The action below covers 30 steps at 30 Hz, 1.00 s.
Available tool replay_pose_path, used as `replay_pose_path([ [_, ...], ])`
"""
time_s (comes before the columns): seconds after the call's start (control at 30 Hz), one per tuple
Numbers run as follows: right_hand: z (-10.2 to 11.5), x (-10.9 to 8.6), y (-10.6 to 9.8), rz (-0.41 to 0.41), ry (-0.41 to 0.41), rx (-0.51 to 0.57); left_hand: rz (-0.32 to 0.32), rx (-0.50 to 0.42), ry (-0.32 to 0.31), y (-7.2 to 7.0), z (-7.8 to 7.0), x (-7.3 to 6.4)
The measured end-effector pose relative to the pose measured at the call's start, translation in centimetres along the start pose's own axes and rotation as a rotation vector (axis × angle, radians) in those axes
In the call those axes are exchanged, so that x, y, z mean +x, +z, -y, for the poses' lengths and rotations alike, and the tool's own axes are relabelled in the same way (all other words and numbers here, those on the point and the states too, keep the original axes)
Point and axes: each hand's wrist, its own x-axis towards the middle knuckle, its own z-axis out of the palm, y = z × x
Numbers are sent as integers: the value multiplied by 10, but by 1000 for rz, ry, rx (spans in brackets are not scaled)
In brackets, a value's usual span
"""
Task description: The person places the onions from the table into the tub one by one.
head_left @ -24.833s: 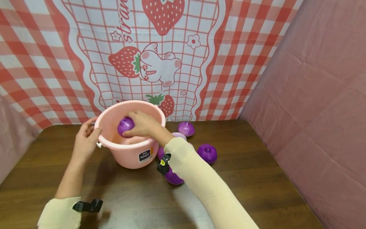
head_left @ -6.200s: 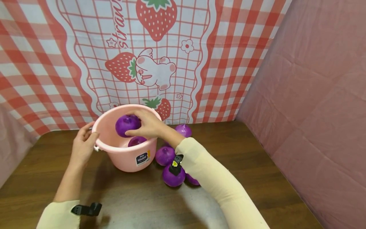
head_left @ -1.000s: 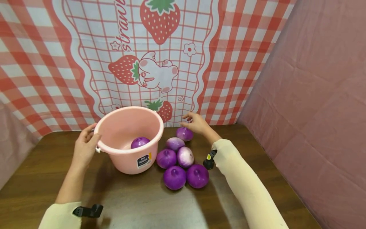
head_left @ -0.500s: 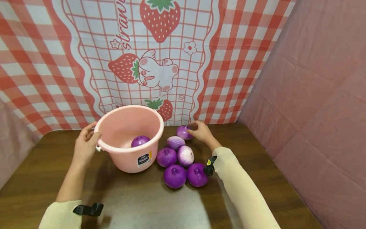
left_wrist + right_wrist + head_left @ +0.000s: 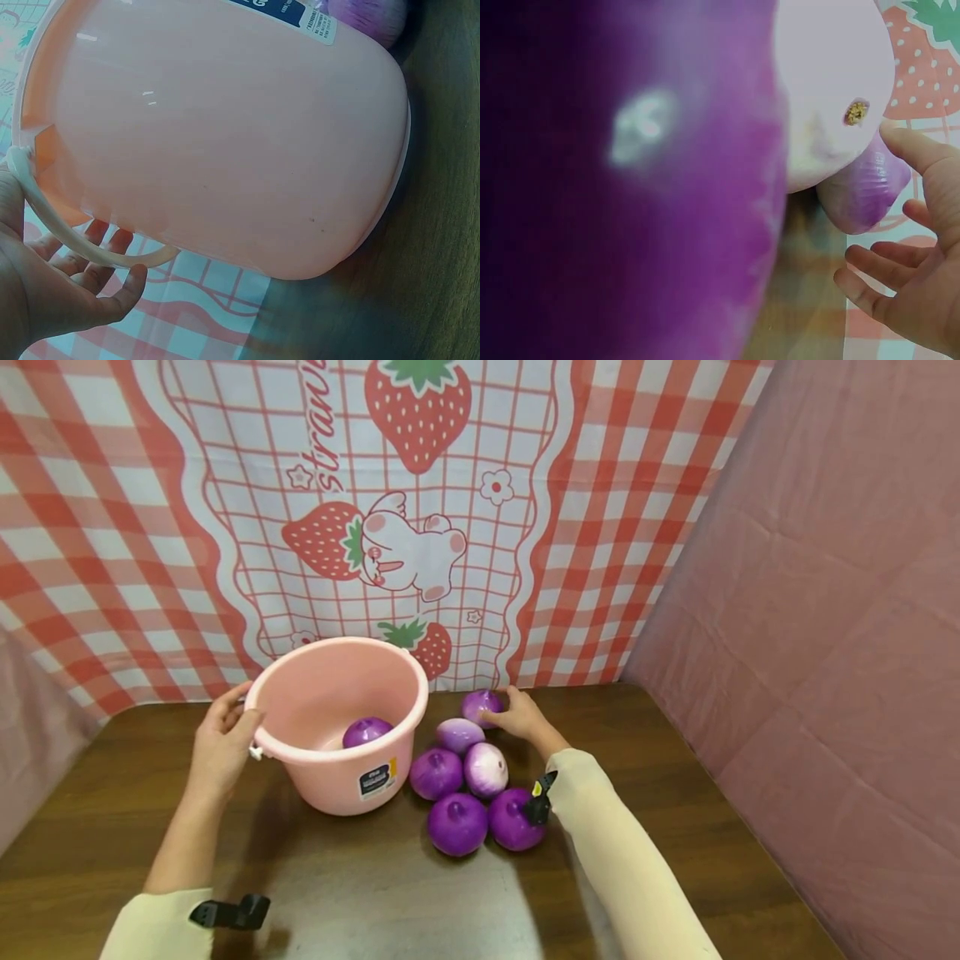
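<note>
My left hand (image 5: pixel 223 747) grips the rim of a pink bucket (image 5: pixel 352 777), thumb over the edge. In the left wrist view, the bucket's pale handle (image 5: pixel 97 251) runs past the curled fingers. Inside the bucket sits one purple onion (image 5: pixel 366 732). My right hand (image 5: pixel 525 718) is at the right side of the rearmost purple onion (image 5: pixel 478 705), thumb at its front and index finger at its back. In the right wrist view, the fingers (image 5: pixel 870 266) are spread and look apart from the onion; whether the thumb touches it, I cannot tell.
Several more onions stand right of the bucket: a pale lilac one (image 5: pixel 460 736), a whitish one (image 5: pixel 487 770) and purple ones (image 5: pixel 457 824) in front. The brown table (image 5: pixel 360 893) ends at a strawberry-print cloth (image 5: pixel 600 568) behind and a pink cloth (image 5: pixel 810 610) at the right.
Since 6.2 seconds ago, the right hand has left the bucket and reached the rearmost onion. In the last second it came down from above to the onion's right side. The left hand stayed.
</note>
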Motion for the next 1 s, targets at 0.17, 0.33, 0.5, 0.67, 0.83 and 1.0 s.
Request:
replay_pose_path([
  [0.17, 2, 1, 1, 41, 15, -30, 1, 17, 13, 0, 0, -1],
  [0.33, 6, 0, 0, 65, -16, -111, 2, 21, 17, 0, 0, -2],
  [0.5, 8, 2, 0, 64, -20, -165, -4, 38, 12, 0, -1, -1],
  [0.67, 12, 3, 2, 57, -33, -164, -7, 36, -4, 0, -1, 0],
  [0.83, 13, 4, 4, 47, -18, -149, -2, 24, -8, -1, -1, 1],
  [1.0, 14, 3, 5, 56, -31, -146, -3, 8, -7, 0, -1, 0],
])
